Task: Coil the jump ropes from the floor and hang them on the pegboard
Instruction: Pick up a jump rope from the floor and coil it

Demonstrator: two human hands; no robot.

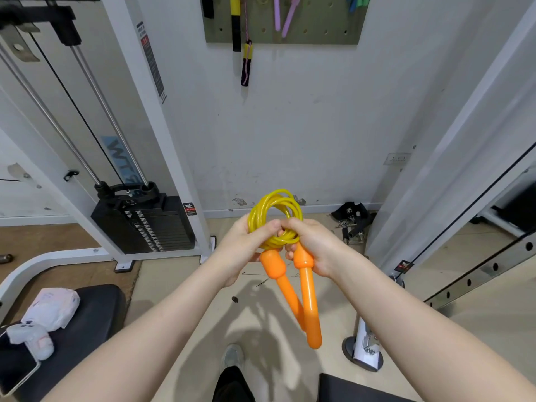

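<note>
Head-height, forward-down; close above hands [275, 242]

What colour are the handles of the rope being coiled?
Orange handles, on a yellow rope; head view.

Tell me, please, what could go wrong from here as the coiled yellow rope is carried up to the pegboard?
The yellow rope is coiled but only pinched where the left hand and right hand meet; if either loosens, the loops may spring open. The two orange handles hang free and could swing, tugging the coil apart. The pegboard already holds several ropes, so the coil might snag one while being hung.
</note>
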